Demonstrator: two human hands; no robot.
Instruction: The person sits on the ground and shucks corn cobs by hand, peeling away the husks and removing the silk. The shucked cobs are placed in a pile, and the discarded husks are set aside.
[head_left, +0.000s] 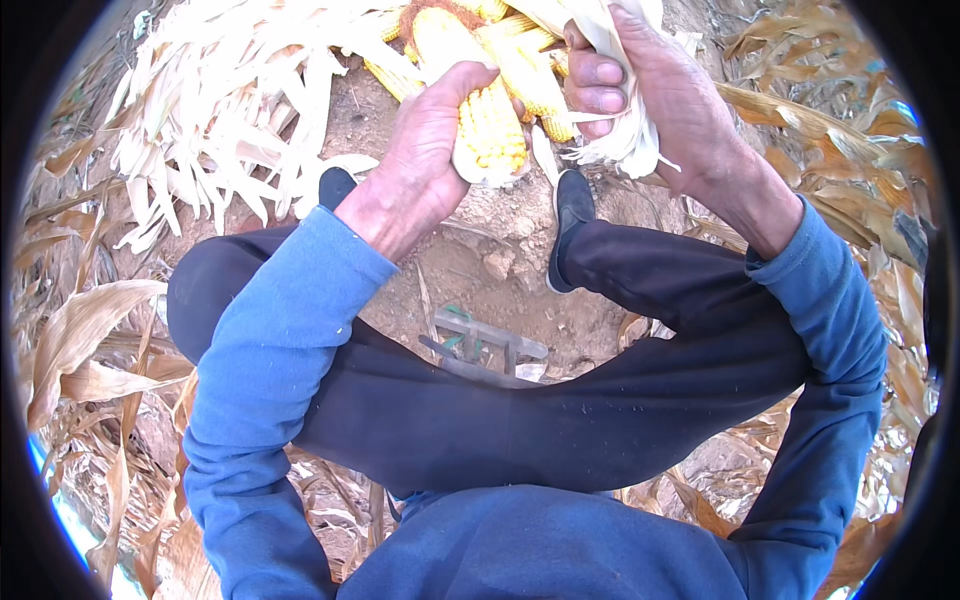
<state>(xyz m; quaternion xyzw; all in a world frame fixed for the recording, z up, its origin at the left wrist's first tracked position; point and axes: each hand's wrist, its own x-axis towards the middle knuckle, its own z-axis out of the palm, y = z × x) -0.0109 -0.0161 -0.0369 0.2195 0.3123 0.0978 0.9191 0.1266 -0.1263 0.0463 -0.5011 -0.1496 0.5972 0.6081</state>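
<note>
My left hand (420, 146) is wrapped around a bare yellow ear of corn (491, 135), thumb across its upper side. The broad end of the ear points toward me. In my right hand (675, 101) is a bunch of pale corn husk (634, 146), its frayed ends hanging below the curled fingers. A thin strip of husk reaches from it toward the ears. Just beyond both hands lies a heap of husked yellow ears (529, 71), partly hidden by the hands. Reddish-brown corn silk (420, 15) shows at the heap's far side.
A large pile of stripped husks (217, 97) lies at the far left. Dry corn leaves (832, 142) cover the ground on both sides. My shoe (571, 217) rests on bare soil near the ears. Part of a low frame (487, 334) shows between my legs.
</note>
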